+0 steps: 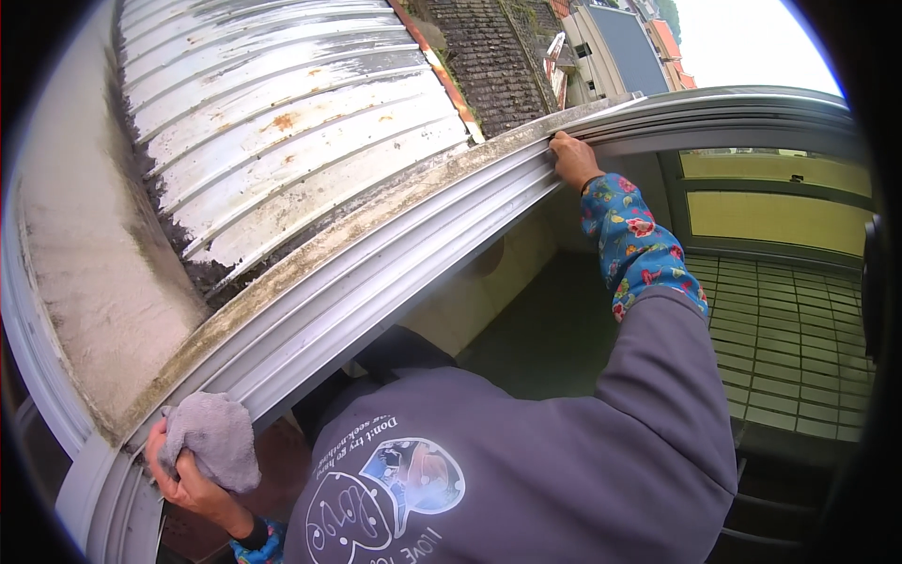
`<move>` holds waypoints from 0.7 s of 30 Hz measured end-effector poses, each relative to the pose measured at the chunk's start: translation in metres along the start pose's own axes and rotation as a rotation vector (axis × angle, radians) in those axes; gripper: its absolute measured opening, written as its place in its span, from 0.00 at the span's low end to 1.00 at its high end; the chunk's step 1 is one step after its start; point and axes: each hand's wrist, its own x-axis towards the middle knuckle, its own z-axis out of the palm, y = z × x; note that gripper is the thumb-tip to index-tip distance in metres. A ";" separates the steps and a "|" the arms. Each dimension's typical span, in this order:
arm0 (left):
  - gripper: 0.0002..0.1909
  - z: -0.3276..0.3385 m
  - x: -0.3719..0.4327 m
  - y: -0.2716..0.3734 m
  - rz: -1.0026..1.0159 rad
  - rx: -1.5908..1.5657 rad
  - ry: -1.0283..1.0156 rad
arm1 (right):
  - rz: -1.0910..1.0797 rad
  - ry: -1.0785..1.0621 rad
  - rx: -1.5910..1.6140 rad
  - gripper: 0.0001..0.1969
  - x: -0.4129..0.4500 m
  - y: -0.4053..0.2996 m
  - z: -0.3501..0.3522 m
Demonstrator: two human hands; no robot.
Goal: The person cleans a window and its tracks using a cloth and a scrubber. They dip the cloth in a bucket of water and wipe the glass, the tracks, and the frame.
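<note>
At the lower left, my left hand point(190, 486) holds a bunched grey cloth point(211, 440) against the corner of the aluminium window track point(394, 254). The cloth hides part of the track and some fingers. Farther along the same track, at the upper right, my right hand point(574, 162) has its fingers curled on the metal edge, where the sliding window frame point(712, 123) meets the sill. A blue floral sleeve cover point(638, 233) covers that forearm, and a similar one shows at my left wrist. Several parallel grooves run along the track between my hands.
Outside the window lie a stained concrete ledge point(338, 261), a rusty corrugated metal roof point(303, 127) and a tiled roof point(486, 63). A plastered wall point(106, 240) rises at left. Inside, a tiled surface point(789, 338) and a yellowish glazed panel point(775, 215) are at right.
</note>
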 end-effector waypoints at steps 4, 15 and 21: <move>0.11 0.004 0.002 0.001 0.022 -0.005 -0.005 | -0.079 0.052 0.315 0.08 -0.012 -0.025 -0.010; 0.16 -0.011 0.002 -0.002 -0.020 0.038 -0.080 | -0.024 -0.002 0.023 0.03 -0.003 0.005 -0.004; 0.14 -0.001 0.002 0.008 0.040 0.084 -0.043 | 0.009 -0.036 -0.038 0.03 0.002 -0.003 -0.004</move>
